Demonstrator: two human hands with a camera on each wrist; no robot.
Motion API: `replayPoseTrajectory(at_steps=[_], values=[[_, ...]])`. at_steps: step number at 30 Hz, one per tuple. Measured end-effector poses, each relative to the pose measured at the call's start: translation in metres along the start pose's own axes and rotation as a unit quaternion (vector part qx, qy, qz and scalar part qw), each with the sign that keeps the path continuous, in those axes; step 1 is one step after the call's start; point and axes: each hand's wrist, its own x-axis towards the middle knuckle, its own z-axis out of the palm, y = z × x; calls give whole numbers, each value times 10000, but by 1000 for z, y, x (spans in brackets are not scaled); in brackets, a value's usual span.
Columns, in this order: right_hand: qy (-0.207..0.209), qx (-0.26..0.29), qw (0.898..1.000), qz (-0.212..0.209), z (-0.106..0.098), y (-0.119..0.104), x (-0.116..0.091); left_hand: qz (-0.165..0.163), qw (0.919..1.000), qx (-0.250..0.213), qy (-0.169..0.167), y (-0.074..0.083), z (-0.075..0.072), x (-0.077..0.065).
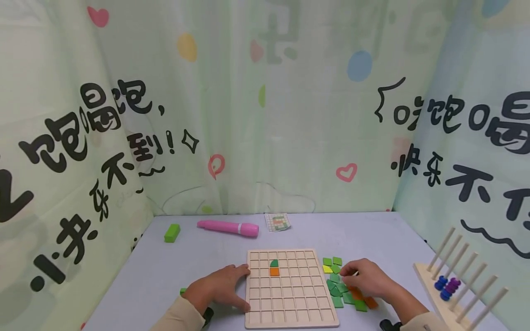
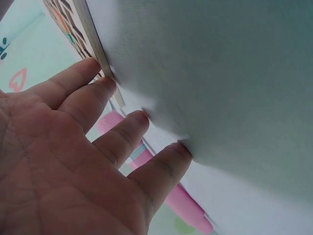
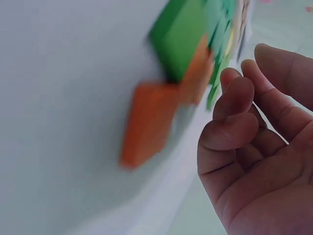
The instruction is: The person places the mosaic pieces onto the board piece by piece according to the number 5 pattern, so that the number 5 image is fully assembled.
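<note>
A wooden grid board (image 1: pixel 290 318) lies on the table, with a green quarter-round tile (image 1: pixel 274 263) directly above an orange square tile (image 1: pixel 274 272) in its upper cells. My left hand (image 1: pixel 217 286) is spread at the board's left edge, thumb near the lower corner; in the left wrist view two fingertips touch the board's side (image 2: pixel 90 36). Over the loose tiles on the right hovers my right hand (image 1: pixel 366 278), fingers loosely bent, nothing between them. Beneath it are green tiles (image 1: pixel 337 302), a yellow tile (image 1: pixel 327 269) and orange tiles (image 3: pixel 149 120), partly hidden by the hand.
Behind the board lie a pink marker-shaped object (image 1: pixel 227 227) and a small card with a printed grid pattern (image 1: pixel 278 222). A green block (image 1: pixel 172 233) sits at the back left. On the right stands a wooden peg rack (image 1: pixel 426 273) with blue and purple beads. Printed curtains enclose the table.
</note>
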Motion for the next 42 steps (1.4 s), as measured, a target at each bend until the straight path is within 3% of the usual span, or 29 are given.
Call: replayPoseTrajectory(at_steps=[6,21,42], values=[[-31,-232,9997,67,-5,13,-4,-29,10000,-11,22,-2,1,1],[-134,-660,9977,-16,-2,19,-6,36,10000,-15,34,-2,2,2],[46,626,9979,152,1,7,1,39,10000,-24,-14,-1,1,2]])
